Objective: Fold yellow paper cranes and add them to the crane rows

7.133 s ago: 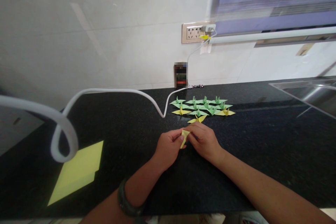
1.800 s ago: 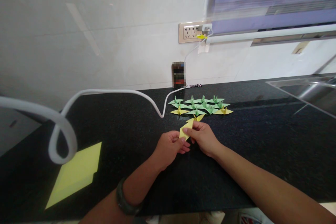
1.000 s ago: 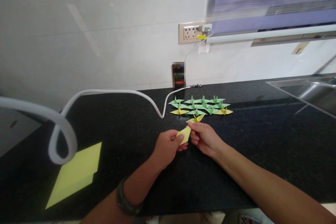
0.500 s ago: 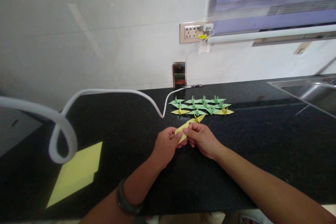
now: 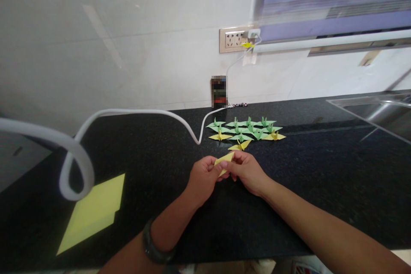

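Between my two hands is a small folded piece of yellow paper, raised over the dark countertop. My left hand pinches its left side, the thumb lying on top. On the right side my right hand grips it with thumb and fingers, the two thumbs close together. The fingers behind the paper are partly hidden. Just beyond my hands sits a yellow paper crane. Behind it, several green paper cranes stand in rows, with another yellow crane at the left and one at the right.
Flat yellow paper sheets lie on the countertop at the left. A thick white cable loops over that side. A pixelated upright device leans against the wall below a socket. A sink is at the right.
The folded yellow paper has shifted in my fingers, its visible outline now more pointed at the upper right. My right thumb has moved slightly left, against the left thumb.
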